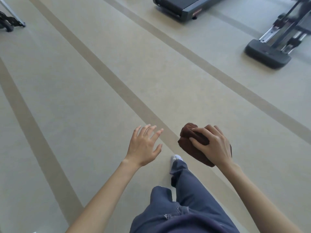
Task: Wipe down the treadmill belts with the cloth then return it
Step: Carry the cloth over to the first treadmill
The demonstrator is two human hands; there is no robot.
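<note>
Trousers (193,207) are seen mid-step, well short of the treadmill (181,5); cloth (186,137) is bunched in the grip of the right hand (213,147), left hand (144,147) spread empty. Loosely held, it could be dropped.

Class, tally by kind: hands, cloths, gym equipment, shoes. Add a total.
Hands: 2, left hand, right hand
Cloths: 1, brown cloth
Gym equipment: 3, treadmill, machine at right, frame at top left
Shoes: 1, white shoe
Total: 7

Bare forearms, blue-grey trousers (188,207), white shoe (175,158)
</note>
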